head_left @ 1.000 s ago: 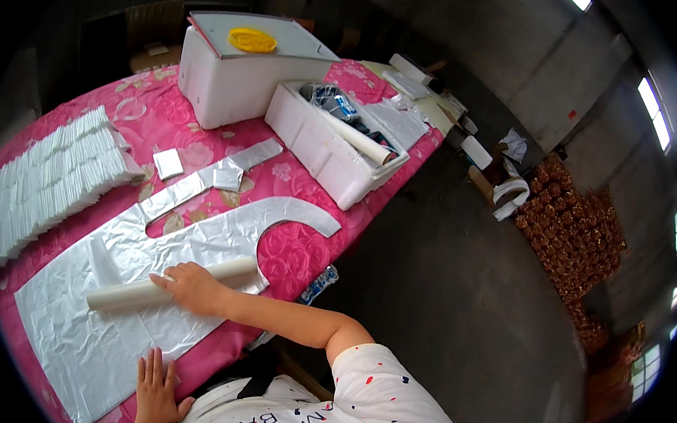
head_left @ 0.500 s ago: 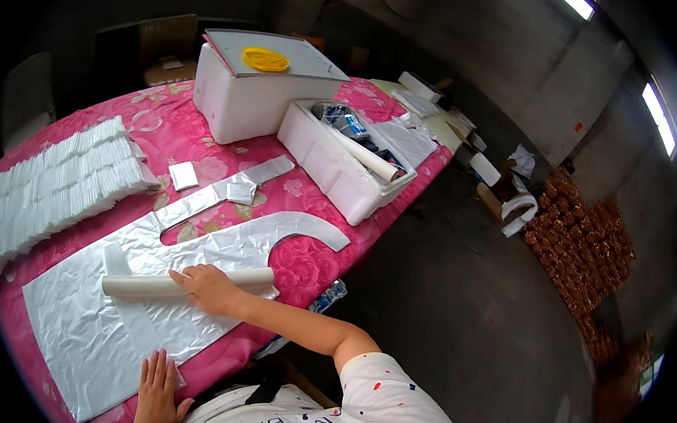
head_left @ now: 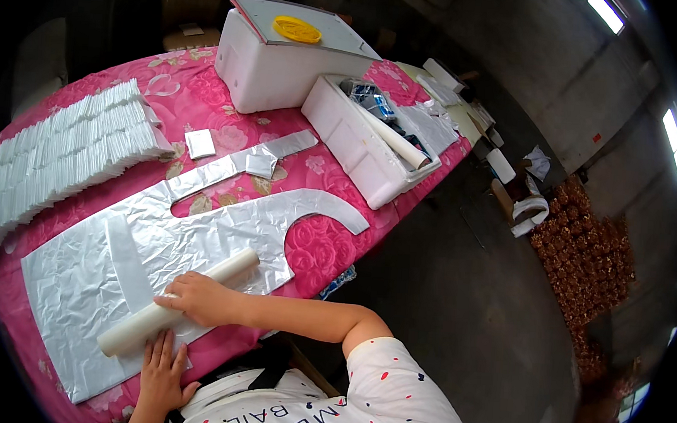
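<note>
A shiny white plastic apron point(head_left: 61, 303) lies spread on the table, with two long straps reaching to the far right. Across its near part, a smooth white tube point(head_left: 125, 333) lies slanted from near left to far right. My right hand point(head_left: 203, 298) is closed over the middle of the tube, hiding part of it. My left hand point(head_left: 159, 375) rests flat at the apron's near edge, fingers stretched, the tips close against the tube's near side. Left of the tube, a folded white strip point(head_left: 126, 257) lies on the apron.
A pink flowered cloth point(head_left: 198, 98) covers the table. Rows of folded white packets point(head_left: 71, 152) stand at left. Two small white squares point(head_left: 200, 143) lie beyond the apron. A foam box point(head_left: 350, 146) holds another tube; a taller foam box point(head_left: 269, 71) carries a board with a yellow coil point(head_left: 297, 29).
The tube has come nearer to me, and its left end has swung down toward my left hand. My right hand has moved with it, while my left stays flat. The view has shifted slightly.
</note>
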### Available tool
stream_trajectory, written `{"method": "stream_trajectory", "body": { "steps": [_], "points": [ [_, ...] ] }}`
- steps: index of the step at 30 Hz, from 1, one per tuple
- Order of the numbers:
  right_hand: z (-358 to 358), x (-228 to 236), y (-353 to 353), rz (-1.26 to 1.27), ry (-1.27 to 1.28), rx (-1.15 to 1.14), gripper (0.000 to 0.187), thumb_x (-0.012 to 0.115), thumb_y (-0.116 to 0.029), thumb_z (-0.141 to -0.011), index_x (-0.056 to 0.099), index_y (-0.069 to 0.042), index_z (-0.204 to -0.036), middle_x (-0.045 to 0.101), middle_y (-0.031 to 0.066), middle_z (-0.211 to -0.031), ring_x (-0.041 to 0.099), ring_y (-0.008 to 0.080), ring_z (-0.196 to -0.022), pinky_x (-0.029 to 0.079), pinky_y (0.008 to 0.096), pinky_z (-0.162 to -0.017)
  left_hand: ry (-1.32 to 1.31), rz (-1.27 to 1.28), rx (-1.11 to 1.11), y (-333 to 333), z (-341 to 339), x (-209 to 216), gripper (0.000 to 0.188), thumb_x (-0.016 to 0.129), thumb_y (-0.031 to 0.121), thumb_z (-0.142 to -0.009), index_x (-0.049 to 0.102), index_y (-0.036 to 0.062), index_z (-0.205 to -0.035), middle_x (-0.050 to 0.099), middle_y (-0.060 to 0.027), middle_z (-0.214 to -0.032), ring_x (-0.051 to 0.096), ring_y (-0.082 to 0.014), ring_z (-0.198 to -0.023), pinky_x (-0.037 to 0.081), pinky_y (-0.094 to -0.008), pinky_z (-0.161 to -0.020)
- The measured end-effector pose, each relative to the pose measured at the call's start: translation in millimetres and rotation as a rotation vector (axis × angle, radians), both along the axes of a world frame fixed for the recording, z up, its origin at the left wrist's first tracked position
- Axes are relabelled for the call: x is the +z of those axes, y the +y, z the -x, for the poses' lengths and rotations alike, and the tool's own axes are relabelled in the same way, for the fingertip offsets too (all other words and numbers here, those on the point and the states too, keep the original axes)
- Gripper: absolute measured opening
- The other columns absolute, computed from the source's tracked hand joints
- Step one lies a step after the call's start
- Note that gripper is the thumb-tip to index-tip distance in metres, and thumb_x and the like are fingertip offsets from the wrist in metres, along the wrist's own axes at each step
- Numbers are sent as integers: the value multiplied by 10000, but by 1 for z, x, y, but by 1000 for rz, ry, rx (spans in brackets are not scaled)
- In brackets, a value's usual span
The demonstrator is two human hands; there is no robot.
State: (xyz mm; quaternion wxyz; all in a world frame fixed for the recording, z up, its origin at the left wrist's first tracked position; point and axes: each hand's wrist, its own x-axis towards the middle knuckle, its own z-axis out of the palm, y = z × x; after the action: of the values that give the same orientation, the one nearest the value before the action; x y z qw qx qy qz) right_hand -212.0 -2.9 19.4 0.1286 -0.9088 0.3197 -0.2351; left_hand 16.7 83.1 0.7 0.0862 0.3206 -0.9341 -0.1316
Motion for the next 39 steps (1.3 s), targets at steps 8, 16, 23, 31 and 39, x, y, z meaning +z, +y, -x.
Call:
{"method": "stream_trajectory", "body": {
  "steps": [8,16,23,31,39],
  "points": [
    [-4,0,-30,-18,65,-50,473,545,-70,-724,556,-105,-1195,572,133,-1064,546,292,-968,409,396,-862,-4,-25,8,2,4,-7,772,594,486,-664,453,-5,-1243,280,-298,-1378,255,-459,-1284,158,-567,-1057],
    [7,4,-59,129,84,-184,513,581,-46,-676,519,-55,-1185,592,127,-1020,564,297,-932,441,415,-802,43,-72,-34,-4,-14,5,710,606,441,-755,419,-18,-1262,331,-250,-1373,307,-386,-1288,249,-488,-1051],
    [12,35,3,-214,27,-51,611,656,-9,-668,481,-68,-1250,581,132,-1068,545,303,-988,414,400,-863,298,-30,-82,0,-16,-4,695,675,261,-733,372,-19,-1292,370,-194,-1370,380,-327,-1257,322,-417,-1031],
    [4,19,1,-113,110,-20,593,652,-10,-660,504,-88,-1229,571,102,-1105,545,285,-1002,408,389,-877,129,-68,-31,4,-22,-2,679,656,298,-742,390,-6,-1288,375,-181,-1368,370,-329,-1262,309,-444,-1035],
    [6,9,-12,-99,70,-49,547,640,-28,-669,523,-78,-1201,591,104,-1054,557,288,-967,417,388,-847,-5,-18,-42,2,-12,-1,625,607,343,-774,423,43,-1291,375,-155,-1377,347,-293,-1286,281,-430,-1053]
  ]
}}
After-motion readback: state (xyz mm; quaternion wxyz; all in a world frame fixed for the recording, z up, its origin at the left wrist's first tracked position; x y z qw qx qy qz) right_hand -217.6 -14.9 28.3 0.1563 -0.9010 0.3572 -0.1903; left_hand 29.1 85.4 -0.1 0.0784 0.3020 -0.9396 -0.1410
